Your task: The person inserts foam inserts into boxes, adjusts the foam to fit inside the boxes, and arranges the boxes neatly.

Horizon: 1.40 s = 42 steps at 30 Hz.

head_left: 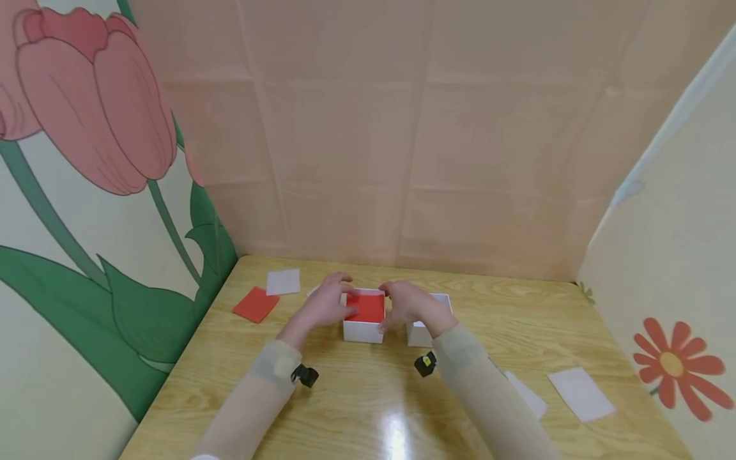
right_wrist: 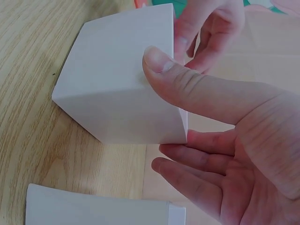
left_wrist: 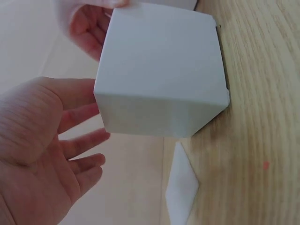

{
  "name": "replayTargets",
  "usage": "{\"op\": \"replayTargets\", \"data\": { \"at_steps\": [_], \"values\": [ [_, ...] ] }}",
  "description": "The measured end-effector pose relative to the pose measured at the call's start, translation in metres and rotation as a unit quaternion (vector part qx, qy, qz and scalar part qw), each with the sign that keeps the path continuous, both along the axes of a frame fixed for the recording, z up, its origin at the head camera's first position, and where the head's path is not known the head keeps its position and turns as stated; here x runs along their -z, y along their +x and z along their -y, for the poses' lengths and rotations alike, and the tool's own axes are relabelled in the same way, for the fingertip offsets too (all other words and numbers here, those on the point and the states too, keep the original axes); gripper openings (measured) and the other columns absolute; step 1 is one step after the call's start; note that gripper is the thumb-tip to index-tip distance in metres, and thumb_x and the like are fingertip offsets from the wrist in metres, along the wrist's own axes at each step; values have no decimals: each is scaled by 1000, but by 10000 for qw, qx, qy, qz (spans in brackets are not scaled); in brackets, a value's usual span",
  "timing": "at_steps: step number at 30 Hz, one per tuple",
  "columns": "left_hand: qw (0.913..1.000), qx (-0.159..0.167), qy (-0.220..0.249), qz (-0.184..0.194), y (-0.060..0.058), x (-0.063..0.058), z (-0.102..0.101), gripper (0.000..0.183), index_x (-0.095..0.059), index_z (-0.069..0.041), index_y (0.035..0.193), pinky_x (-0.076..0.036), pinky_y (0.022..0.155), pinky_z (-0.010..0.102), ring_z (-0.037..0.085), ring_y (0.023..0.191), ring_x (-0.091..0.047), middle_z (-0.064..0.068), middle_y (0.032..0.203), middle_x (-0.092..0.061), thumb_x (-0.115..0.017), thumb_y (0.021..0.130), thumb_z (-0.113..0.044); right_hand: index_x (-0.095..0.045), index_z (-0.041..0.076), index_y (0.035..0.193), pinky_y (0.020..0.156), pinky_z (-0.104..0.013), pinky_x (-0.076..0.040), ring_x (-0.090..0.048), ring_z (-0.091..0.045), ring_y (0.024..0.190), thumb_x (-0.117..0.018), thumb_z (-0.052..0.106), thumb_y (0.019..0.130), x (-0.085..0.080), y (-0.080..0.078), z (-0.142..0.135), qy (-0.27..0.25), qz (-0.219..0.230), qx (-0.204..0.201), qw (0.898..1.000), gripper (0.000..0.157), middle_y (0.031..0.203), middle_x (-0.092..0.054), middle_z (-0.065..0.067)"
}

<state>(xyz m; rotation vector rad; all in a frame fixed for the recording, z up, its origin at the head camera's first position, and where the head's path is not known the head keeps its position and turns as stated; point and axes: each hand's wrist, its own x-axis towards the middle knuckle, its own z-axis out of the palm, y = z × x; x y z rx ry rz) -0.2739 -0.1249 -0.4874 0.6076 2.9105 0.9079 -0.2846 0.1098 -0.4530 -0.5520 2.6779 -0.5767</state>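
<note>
Now, box (head_left: 363,332) on table (head_left: 345,402), flanked closely both sides — right hand (head_left: 409,303) grips right side, thumb near front corner; left hand (head_left: 324,303) at left rim, fingers loosely spread, thumb over red sheet (head_left: 369,308).

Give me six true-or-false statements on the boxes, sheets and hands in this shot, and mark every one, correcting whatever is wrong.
1. The left hand and right hand are both at the same white box. True.
2. That box shows blue in its opening. False: it shows red.
3. A second box stands to its right. True.
4. A red sheet lies left of both boxes. True.
5. No pale sheets lie right of the boxes. False: two pale sheets do.
6. The right thumb is clear of the box. False: it lies against the box's side.
</note>
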Motion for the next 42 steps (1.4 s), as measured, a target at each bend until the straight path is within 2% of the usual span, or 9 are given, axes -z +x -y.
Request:
{"op": "replayTargets", "data": {
  "at_steps": [4, 8, 12, 15, 18, 25, 29, 34, 42],
  "values": [
    [9988, -115, 463, -53, 5, 9, 9, 31, -79, -16, 126, -38, 121, 56, 34, 151, -39, 9, 160, -49, -79, 99, -29, -57, 7, 151, 107, -57, -51, -61, -33, 125, -102, 32, 72, 2, 1, 0, -12, 31, 111, 9999, 94, 144, -64, -12],
    [9941, -293, 1024, -213, 15, 14, 25, 34, -76, -13, 131, -38, 120, 59, 37, 149, -43, 11, 158, -51, -78, 100, -27, -58, 8, 151, 104, -55, -54, -62, -32, 123, -103, 31, 71, 2, 2, 0, -54, 31, 191, 9998, 94, 144, -64, -12],
    [9833, -565, 1648, -530, 25, 20, 50, 38, -73, -6, 134, -39, 118, 61, 40, 144, -49, 17, 153, -56, -79, 99, -20, -57, 7, 152, 104, -52, -55, -63, -31, 123, -102, 30, 73, 2, 2, 2, -40, 12, 180, 9998, 94, 144, -64, -13],
    [9739, -901, 1946, -750, 31, 28, 75, 40, -72, -3, 135, -38, 118, 61, 41, 143, -49, 20, 150, -57, -80, 98, -15, -57, 7, 152, 106, -52, -54, -62, -31, 125, -102, 29, 73, 1, 4, 4, -18, 20, 197, 9998, 94, 143, -64, -11],
    [9663, -1296, 2121, -674, 38, 34, 98, 43, -69, -2, 138, -36, 119, 60, 41, 144, -48, 21, 150, -57, -80, 98, -13, -57, 8, 152, 107, -54, -53, -61, -31, 125, -102, 29, 73, -1, 5, 3, -23, 38, 248, 9997, 93, 142, -64, -11],
    [9520, -2334, 1970, -178, 44, 45, 143, 57, -55, -5, 151, -36, 120, 62, 45, 143, -45, 23, 156, -47, -77, 100, -20, -56, 7, 152, 106, -55, -53, -61, -33, 125, -101, 31, 74, -2, 6, 3, 28, 24, 180, 9998, 94, 144, -64, -14],
    [9431, -2689, 1958, 1, 43, 49, 160, 70, -45, -1, 157, -38, 119, 63, 47, 143, -43, 26, 160, -41, -77, 100, -23, -57, 6, 152, 106, -56, -53, -61, -33, 124, -102, 31, 73, -2, 5, 2, 43, -36, 137, 9999, 94, 144, -64, -15],
    [9390, -2868, 1886, 221, 40, 54, 174, 80, -36, 1, 162, -33, 122, 64, 48, 147, -36, 29, 165, -33, -78, 99, -25, -57, 7, 152, 105, -56, -53, -61, -33, 124, -101, 30, 73, -3, 6, 2, 26, -33, 141, 9999, 93, 144, -64, -15],
    [9498, -2864, 1192, 403, 24, 65, 183, 88, -32, 11, 160, -33, 121, 64, 52, 145, -37, 36, 162, -32, -79, 97, -28, -55, 5, 153, 106, -55, -53, -61, -33, 126, -101, 30, 74, -3, 6, 2, -8, -28, 108, 9999, 95, 144, -64, -15]
  ]
}}
